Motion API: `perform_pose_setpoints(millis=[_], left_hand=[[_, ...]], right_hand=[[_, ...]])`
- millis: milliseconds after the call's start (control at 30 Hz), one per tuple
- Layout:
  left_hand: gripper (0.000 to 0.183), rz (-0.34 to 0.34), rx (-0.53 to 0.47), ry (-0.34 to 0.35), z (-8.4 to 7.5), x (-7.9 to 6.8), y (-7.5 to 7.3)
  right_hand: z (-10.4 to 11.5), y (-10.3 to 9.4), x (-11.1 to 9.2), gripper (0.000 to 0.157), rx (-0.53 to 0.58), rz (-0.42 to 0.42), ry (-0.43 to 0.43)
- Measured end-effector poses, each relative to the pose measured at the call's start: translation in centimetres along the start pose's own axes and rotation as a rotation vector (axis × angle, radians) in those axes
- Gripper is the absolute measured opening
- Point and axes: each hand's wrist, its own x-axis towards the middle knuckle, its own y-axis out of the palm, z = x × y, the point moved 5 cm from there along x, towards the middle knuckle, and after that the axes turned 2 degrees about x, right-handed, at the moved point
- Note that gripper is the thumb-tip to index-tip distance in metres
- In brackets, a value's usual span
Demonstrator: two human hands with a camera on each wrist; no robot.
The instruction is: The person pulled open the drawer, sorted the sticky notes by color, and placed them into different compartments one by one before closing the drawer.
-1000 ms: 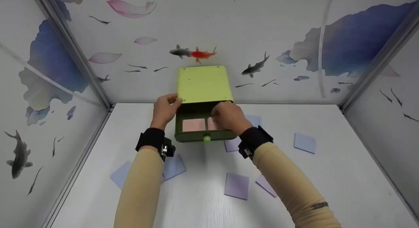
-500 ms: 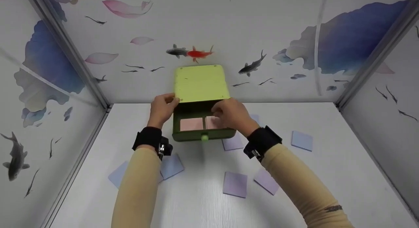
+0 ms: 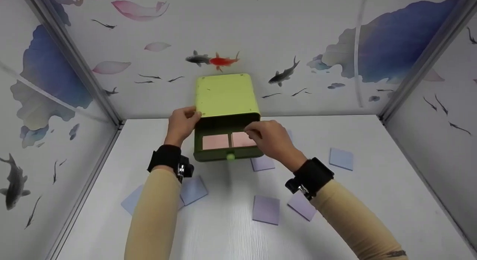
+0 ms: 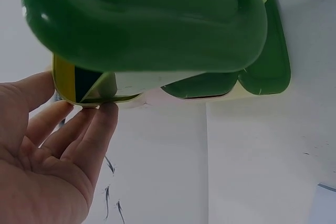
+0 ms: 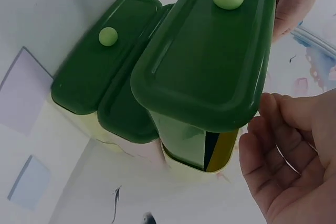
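A small cabinet [image 3: 226, 95] with a lime-green top stands against the back wall, its top drawer [image 3: 208, 156] pulled out. Two pink square pieces [image 3: 215, 141] lie in the drawer, one on each side of a divider. My left hand [image 3: 181, 124] grips the cabinet's front left top corner, thumb on the front edge and fingers along the side. Over the drawer's right side is my right hand [image 3: 275, 138], its fingers loosely curled with nothing visible in them. In the right wrist view, its fingertips [image 5: 252, 145] are beside the dark green drawer front [image 5: 205, 66].
Below, two more drawers [image 5: 86, 72] with round light-green knobs are shut. Blue squares [image 3: 341, 159] and purple squares [image 3: 266, 210] lie scattered on the white table, some partly hidden by my arms. Walls with painted fish enclose the back and sides.
My right hand has drawn back from inside the drawer, to the right and towards me, showing more of the right pink square. My left hand keeps its hold on the cabinet.
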Motion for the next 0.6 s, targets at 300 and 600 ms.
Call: perform_pose_setpoints(millis=[300, 600], left_hand=[[0.047, 0.01, -0.027, -0.022, 0.1, 0.1, 0.0], [0.047, 0.01, -0.014, -0.025, 0.2, 0.0, 0.1]], right_hand=[[2.4, 0.3, -3.0, 0.01, -0.185, -0.239, -0.273], [3.6, 2.3, -5.3, 0.005, -0.159, -0.221, -0.323]])
